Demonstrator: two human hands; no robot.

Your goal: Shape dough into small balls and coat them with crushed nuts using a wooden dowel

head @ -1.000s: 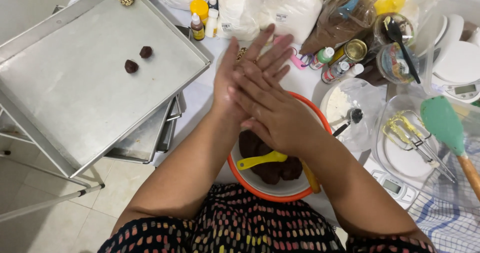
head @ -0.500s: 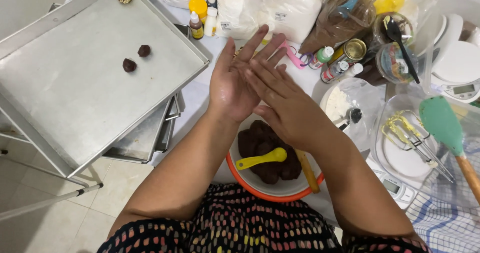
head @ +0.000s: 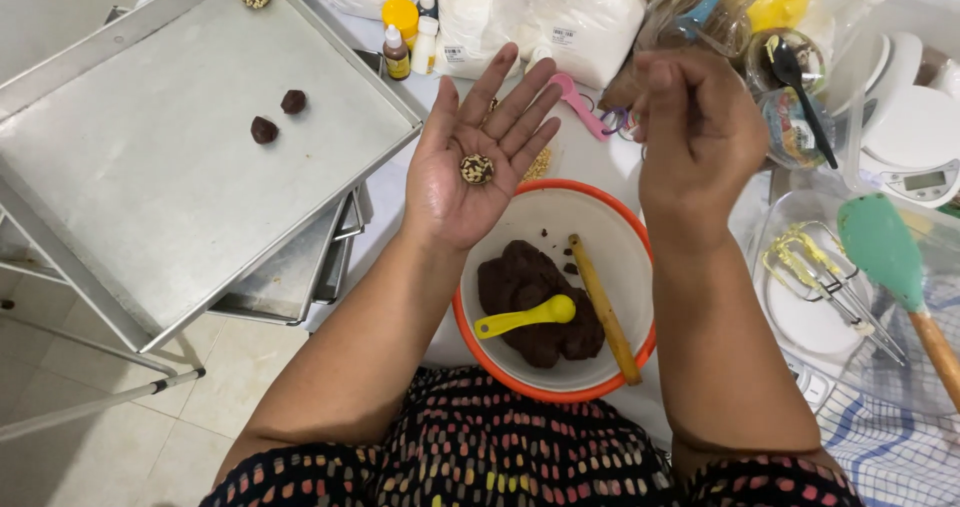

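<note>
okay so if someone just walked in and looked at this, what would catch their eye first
Probably the open left hand, palm up over the table, with a small speckled ball resting on it. Just below sits an orange-rimmed bowl of dark dough with a yellow spoon, and left lies a big metal tray.

A ball point(head: 476, 169) sits on my left hand point(head: 470, 172) above the bowl point(head: 630, 257); dough point(head: 535, 302), a spoon point(head: 525, 317) and what looks like a stick point(head: 603, 307) lie inside; tray point(head: 150, 197) left, two balls point(head: 278, 116) on it.
</note>
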